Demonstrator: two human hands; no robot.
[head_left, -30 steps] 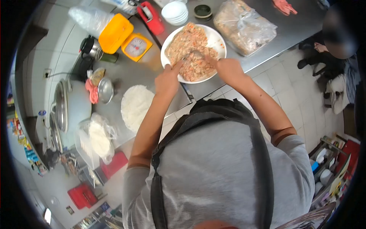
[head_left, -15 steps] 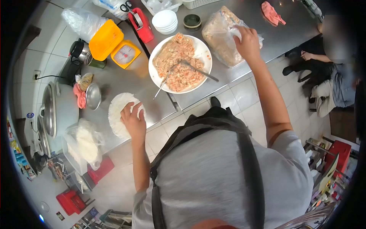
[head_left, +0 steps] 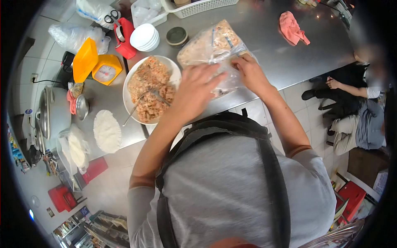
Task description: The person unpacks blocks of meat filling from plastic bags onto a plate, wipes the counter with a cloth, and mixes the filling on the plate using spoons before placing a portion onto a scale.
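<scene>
A clear plastic bag of filling lies on the steel counter, its loose mouth towards me. My right hand pinches the near right edge of that plastic. My left hand is open over the bag's near left side, fingers spread and slightly blurred; whether it touches the plastic I cannot tell. Beside it, partly behind my left hand, a white bowl holds minced filling with metal utensils stuck in. Farther left, a stack of white round wrappers lies on the counter.
An orange scale, white bowls, a red tape dispenser and a dark round container stand along the back. A pink cloth lies at the right. Two people sit beyond the counter's right edge.
My left hand has left the white wrappers and come across to the bag. The bag's mouth now spreads towards me, with my right hand lower on it. The view has shifted right.
</scene>
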